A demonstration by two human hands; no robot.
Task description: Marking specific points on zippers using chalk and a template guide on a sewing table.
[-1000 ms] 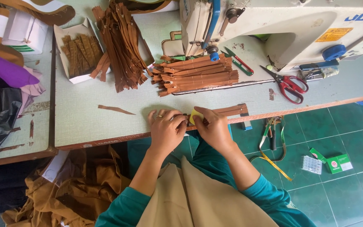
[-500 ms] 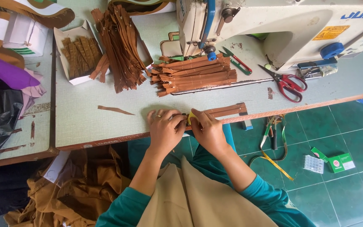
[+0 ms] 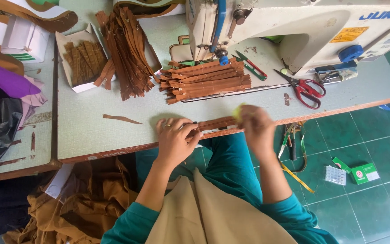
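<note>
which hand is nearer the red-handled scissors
Right. The right hand is at the table edge, just left of and below the red-handled scissors. The left hand is farther left, pinning the other end of the brown strip.

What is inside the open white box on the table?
The open white box holds short brown strips, lying loosely side by side. Whatever lies beneath them, and most of the box bottom, is covered.

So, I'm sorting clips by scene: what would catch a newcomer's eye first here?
The brown strip stretched between the left hand and right hand at the table's near edge. Behind it, a stack of brown strips by the white sewing machine, and red-handled scissors to the right.
</note>
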